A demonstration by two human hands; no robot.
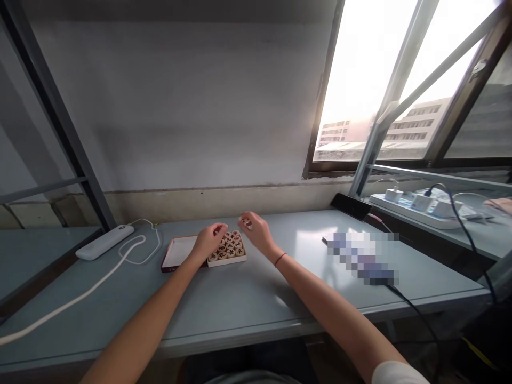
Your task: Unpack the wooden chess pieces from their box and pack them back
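A small open box (228,262) stands on the desk, holding several round, pale Chinese chess pieces (229,252) with red or black characters. Attached or set close on its left is the shallow lid (182,250), white inside with a dark red edge. My left hand (208,241) is over the box's left part, fingers curled together at the tips; whatever they hold is hidden. Just beyond the box's right back corner, my right hand (256,230) is raised above the desk, its fingers bent round a small pale thing that looks like a Chinese chess piece.
A white power strip (104,242) with a looped white cable (100,285) lies at the left. On the right are a blurred-out flat object (360,258) with a black cable, and another power strip (416,210) with plugs. Metal frame posts (60,117) flank the desk (240,298).
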